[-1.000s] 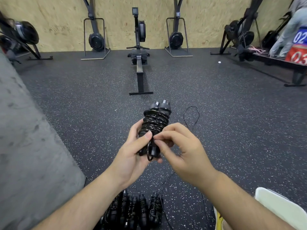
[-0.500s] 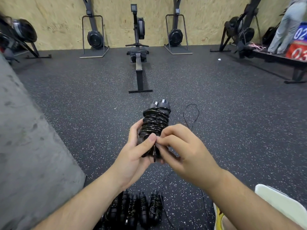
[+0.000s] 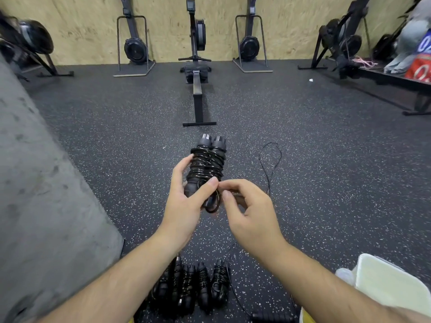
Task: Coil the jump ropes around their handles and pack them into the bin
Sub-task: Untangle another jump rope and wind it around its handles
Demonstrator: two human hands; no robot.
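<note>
Head view: left hand (image 3: 184,206) grips the black cord-wrapped jump-rope handle pair (image 3: 207,164), long axis pointing away; right hand (image 3: 251,215) pinches the loose cord loop (image 3: 215,205) at its near end.

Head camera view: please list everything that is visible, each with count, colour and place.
wound rope: one, black, held at centre
rope bundles: about five, black, floor, bottom centre
loose rope: one, black, floor, right of hands
rowing machine: one, black, flat on floor ahead
upright machines: two, black, far wall
white object: one, bottom right, unclear what
left hand: grips wound rope
right hand: pinches its end
</note>
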